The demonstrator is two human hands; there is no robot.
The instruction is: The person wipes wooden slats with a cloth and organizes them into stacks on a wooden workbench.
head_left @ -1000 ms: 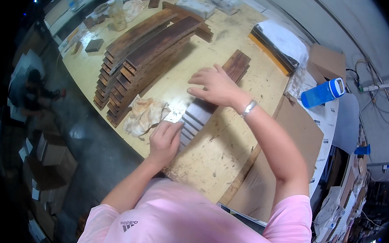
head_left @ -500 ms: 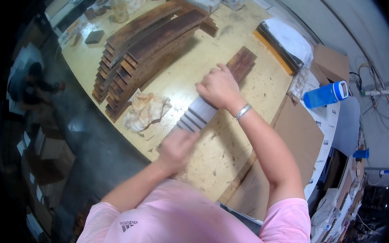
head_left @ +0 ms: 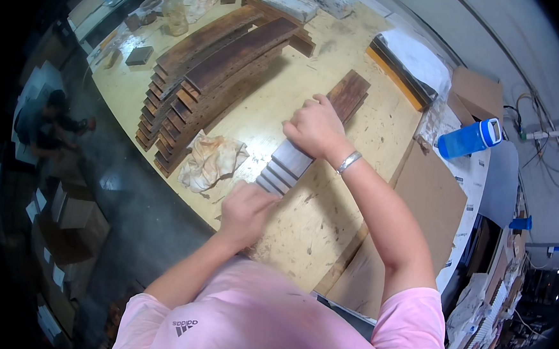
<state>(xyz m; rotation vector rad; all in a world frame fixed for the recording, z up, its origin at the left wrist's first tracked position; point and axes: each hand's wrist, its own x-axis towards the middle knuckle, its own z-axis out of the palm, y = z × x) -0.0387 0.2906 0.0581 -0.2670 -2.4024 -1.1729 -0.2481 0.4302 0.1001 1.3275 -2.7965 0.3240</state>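
**Two hands on grooved strip, cluttered workshop bench**

Surface: pale, scuffed plywood workbench [head_left: 365,135], stained and scratched. On it a long curved stack of dark brown wooden staves [head_left: 202,74], a crumpled stained cloth rag [head_left: 211,161] just beside the stack's near end, a clear plastic bottle [head_left: 176,9] at the far edge. Flat brown cardboard sheet [head_left: 431,203] lies off the right side, blue cylindrical container [head_left: 470,139] beyond it. Dark concrete floor on the left with cardboard boxes; another person crouches there, dim.

Grey-and-brown grooved wooden strip [head_left: 307,144] lies mid-bench, running diagonally. Left hand [head_left: 245,211] curled closed over its near end, gripping. Right hand [head_left: 314,127] fisted on its middle, pressing down; silver bracelet on wrist.

Hidden: strip's middle under right hand; near end tip under left fingers. Far-edge clutter too small to identify.
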